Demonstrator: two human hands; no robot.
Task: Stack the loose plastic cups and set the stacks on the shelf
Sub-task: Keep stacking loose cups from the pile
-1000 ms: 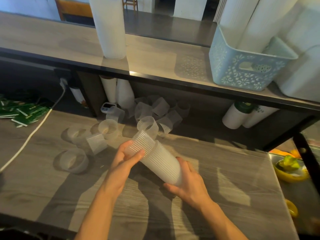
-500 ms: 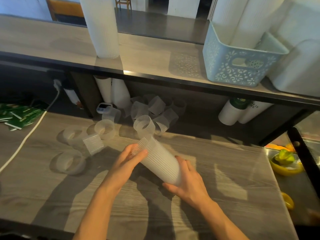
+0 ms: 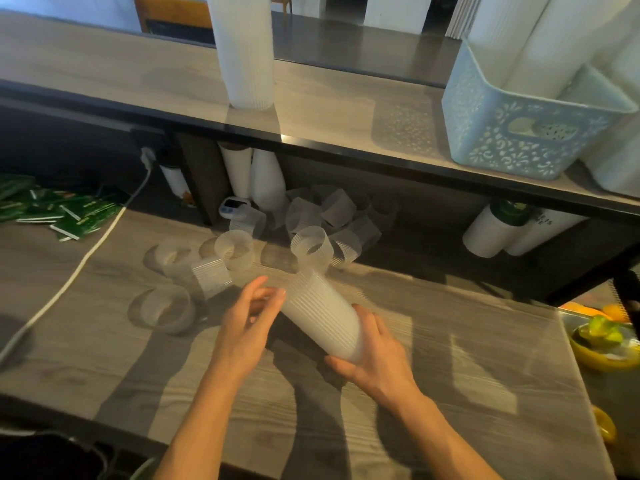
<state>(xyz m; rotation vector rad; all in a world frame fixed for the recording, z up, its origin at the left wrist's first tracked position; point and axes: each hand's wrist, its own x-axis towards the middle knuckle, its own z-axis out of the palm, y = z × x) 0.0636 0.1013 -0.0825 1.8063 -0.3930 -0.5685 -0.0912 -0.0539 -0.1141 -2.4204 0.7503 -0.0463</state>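
Observation:
A slanted stack of ribbed clear plastic cups [image 3: 320, 315] lies over the wooden counter [image 3: 450, 393]. My right hand [image 3: 372, 355] grips its lower end. My left hand [image 3: 247, 327] is beside the stack's upper part, fingers straight and slightly blurred, holding nothing. Several loose cups [image 3: 237, 249] lie on the counter to the left and in a heap [image 3: 332, 216] under the shelf. The shelf [image 3: 329, 116] above carries a tall white cup stack [image 3: 244, 50].
A pale blue lace-pattern basket [image 3: 519, 133] with tall cup stacks sits on the shelf at right. A white cable [image 3: 79, 268] and green packets [image 3: 59, 213] lie at left. White paper cup stacks [image 3: 491, 230] lie under the shelf; a yellow dish [image 3: 602, 344] sits at right.
My left hand let go of the stack's upper end, where it had pushed a cup in, and drew slightly back. The right hand keeps its hold on the stack.

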